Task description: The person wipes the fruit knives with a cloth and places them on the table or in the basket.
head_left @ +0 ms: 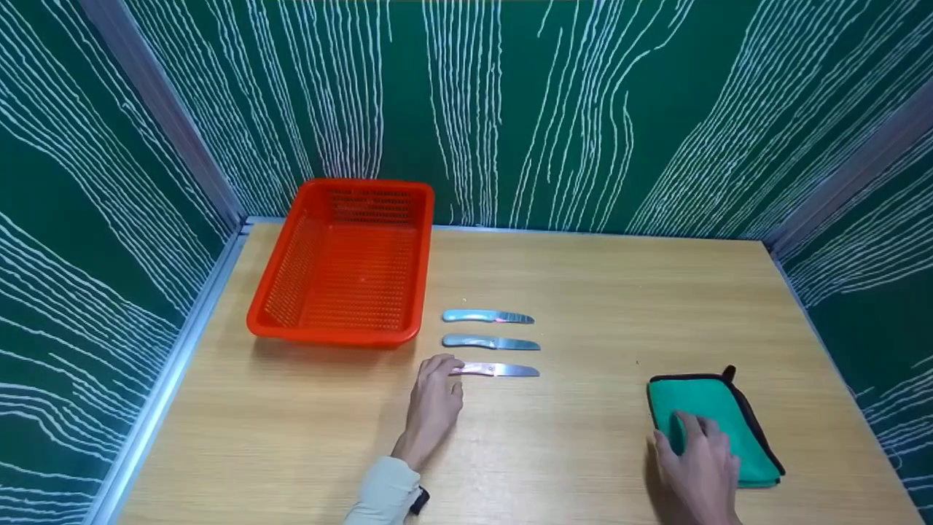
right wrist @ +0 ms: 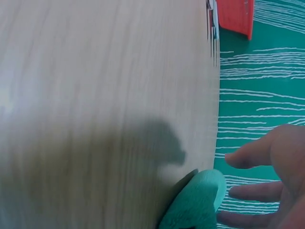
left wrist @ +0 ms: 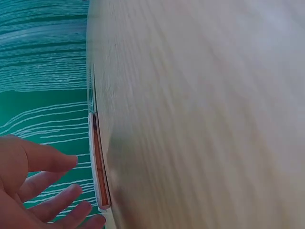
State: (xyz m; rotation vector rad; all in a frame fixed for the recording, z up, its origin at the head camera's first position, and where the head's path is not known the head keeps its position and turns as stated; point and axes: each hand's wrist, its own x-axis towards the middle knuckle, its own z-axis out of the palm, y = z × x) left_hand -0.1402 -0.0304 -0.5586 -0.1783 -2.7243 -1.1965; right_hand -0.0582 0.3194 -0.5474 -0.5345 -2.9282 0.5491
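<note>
Three small knives lie in a row on the table, blades toward the right. The nearest knife (head_left: pixel 503 370) has a pinkish handle; the middle knife (head_left: pixel 488 342) and the far knife (head_left: pixel 485 316) have blue ones. My left hand (head_left: pixel 434 397) is at the handle end of the nearest knife, its fingertips overlapping that end in the head view. In the left wrist view its fingers are loosely spread beside the knife. Over a green folded cloth (head_left: pixel 700 397) with black edging hovers my right hand (head_left: pixel 700 463), thumb and fingers apart, gripping nothing.
An orange-red plastic basket (head_left: pixel 335 335) stands at the back left, beyond my left hand. Green walls (head_left: pixel 401 87) with white wavy lines border the wooden table (head_left: pixel 568 437) at the back and both sides.
</note>
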